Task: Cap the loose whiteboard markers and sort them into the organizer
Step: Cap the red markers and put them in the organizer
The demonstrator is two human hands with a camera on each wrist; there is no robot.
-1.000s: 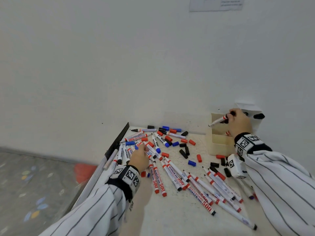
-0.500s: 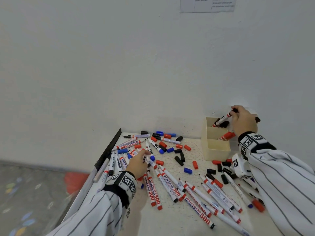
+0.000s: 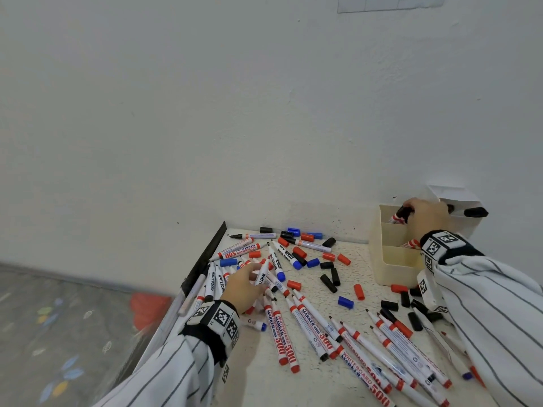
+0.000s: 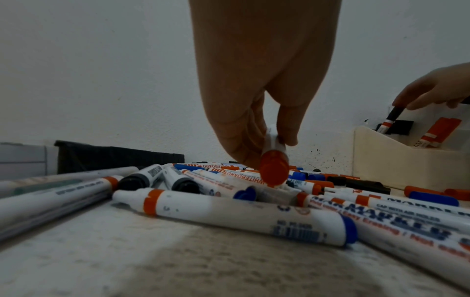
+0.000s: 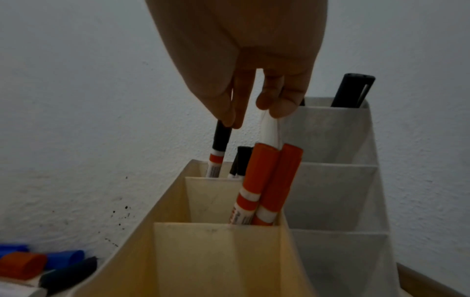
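Head view: my right hand [image 3: 427, 217] pinches a black-capped marker [image 5: 219, 148] into the organizer's [image 3: 388, 270] far compartment; left hand [image 3: 244, 289] pinches a red-ended marker [image 4: 273, 170] for capping.

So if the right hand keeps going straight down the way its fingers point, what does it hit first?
Probably the black-capped marker standing in the organizer's back slot; the right hand's fingertips already sit at its cap. Depth is unclear.

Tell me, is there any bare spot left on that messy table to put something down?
Yes: the near strip of the table, between the left sleeve and the fanned markers, is bare. The front compartment of the organizer also looks empty. It is crowded under the left hand and among the loose caps toward the wall.
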